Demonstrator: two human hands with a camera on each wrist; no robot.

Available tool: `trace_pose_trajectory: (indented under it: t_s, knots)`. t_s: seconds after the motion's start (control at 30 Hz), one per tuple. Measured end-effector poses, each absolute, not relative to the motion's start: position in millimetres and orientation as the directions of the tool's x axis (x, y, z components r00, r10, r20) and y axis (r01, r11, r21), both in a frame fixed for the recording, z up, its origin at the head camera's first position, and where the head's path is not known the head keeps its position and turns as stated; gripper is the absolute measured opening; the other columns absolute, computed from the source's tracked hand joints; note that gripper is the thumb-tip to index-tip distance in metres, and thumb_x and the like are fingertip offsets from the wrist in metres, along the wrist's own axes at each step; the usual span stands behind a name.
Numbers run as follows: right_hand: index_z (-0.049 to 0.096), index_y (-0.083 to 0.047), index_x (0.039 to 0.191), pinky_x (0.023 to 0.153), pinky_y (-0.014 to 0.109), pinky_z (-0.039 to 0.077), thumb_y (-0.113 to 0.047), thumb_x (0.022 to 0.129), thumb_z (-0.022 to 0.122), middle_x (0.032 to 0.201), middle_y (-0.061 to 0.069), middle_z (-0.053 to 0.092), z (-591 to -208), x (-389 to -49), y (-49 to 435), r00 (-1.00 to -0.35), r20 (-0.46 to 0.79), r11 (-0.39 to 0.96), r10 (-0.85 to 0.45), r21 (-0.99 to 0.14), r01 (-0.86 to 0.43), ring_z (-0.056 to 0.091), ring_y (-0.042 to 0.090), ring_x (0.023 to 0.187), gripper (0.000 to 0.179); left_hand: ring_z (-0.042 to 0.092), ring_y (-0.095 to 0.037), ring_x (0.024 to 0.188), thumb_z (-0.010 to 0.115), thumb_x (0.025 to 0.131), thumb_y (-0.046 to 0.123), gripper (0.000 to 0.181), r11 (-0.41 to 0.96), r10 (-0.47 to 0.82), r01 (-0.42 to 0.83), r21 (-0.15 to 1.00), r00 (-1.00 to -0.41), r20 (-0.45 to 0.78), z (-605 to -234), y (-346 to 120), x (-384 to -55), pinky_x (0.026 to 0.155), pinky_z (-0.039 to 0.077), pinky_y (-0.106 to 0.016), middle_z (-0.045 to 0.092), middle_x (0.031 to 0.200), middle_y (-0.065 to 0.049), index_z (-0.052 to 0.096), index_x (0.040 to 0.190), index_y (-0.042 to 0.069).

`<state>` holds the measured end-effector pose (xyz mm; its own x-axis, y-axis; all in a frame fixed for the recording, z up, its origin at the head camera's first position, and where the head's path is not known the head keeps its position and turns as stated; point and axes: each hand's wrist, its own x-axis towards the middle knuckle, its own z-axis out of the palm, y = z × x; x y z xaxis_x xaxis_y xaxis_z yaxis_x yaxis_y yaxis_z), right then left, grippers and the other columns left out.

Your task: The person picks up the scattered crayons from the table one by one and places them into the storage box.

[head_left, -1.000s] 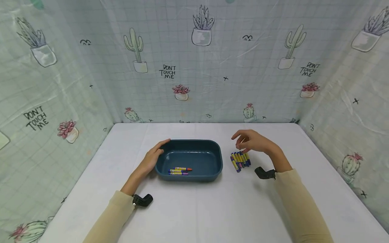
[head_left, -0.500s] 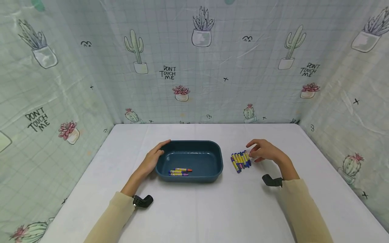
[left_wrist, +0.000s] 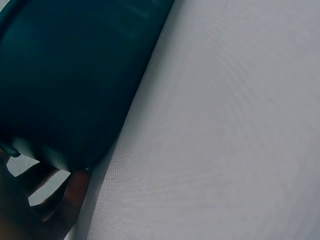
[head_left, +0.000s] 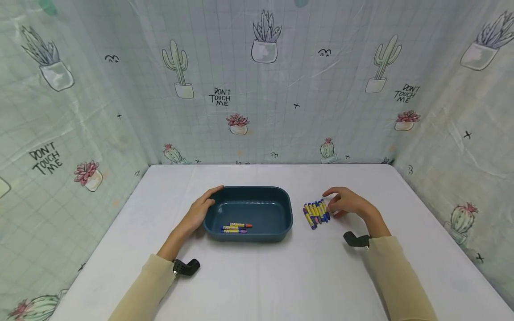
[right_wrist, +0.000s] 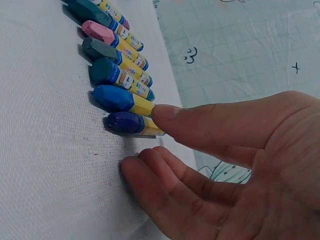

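Observation:
My left hand (head_left: 196, 212) holds the left end of a dark blue tray (head_left: 277, 236), its thumb at the rim. In the left wrist view its fingers meet the tray's corner. Three yellow-wrapped crayons (head_left: 234, 228) lie inside, near the front wall. Right of the tray, several more crayons (head_left: 313, 209) lie side by side on the table. My right hand (head_left: 348, 201) is at the right end of this row, thumb and fingers apart. In the right wrist view its thumb overlaps the far end of a blue crayon (right_wrist: 112, 97), beside a dark blue crayon (right_wrist: 125, 122); the other fingers curve below.
A white cloth covers the table (head_left: 257, 281). Behind it and along both sides hang pale curtains (head_left: 297, 129) printed with cacti. A black wrist camera (head_left: 186, 267) sits below the left hand, another black wrist camera (head_left: 356, 239) below the right.
My right hand has come down from beyond the crayon row to its right end, then edged slightly left toward it. The left hand and tray have stayed put.

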<state>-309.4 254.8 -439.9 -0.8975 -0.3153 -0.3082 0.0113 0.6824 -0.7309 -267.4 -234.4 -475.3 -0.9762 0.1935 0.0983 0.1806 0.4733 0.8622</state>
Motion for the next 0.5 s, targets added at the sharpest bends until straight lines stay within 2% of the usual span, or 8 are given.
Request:
trace_pose_trajectory:
  t_s: [0.23, 0.5]
  knots:
    - [0.048, 0.004, 0.147, 0.08, 0.037, 0.065, -0.005, 0.092, 0.069, 0.109, 0.021, 0.065, -441.3, -309.1, 255.2, -0.896, -0.308, 0.69, -0.319, -0.724, 0.003, 0.066, 0.023, 0.086, 0.06, 0.021, -0.036, 0.16, 0.035, 0.109, 0.017, 0.051, 0.47, 0.202, 0.198, 0.86, -0.973, 0.114, -478.2, -234.7, -269.5, 0.128, 0.014, -0.064, 0.035, 0.169, -0.004, 0.044, 0.158, 0.027]
    - [0.052, 0.005, 0.144, 0.08, 0.036, 0.064, -0.006, 0.092, 0.07, 0.108, 0.021, 0.063, -442.0, -309.6, 252.1, -0.899, -0.3, 0.694, -0.318, -0.72, -0.006, 0.063, 0.022, 0.087, 0.056, 0.02, -0.035, 0.161, 0.034, 0.108, 0.017, 0.052, 0.476, 0.196, 0.183, 0.86, -0.976, 0.1, -478.3, -235.7, -271.0, 0.128, 0.013, -0.064, 0.034, 0.17, -0.004, 0.043, 0.158, 0.028]
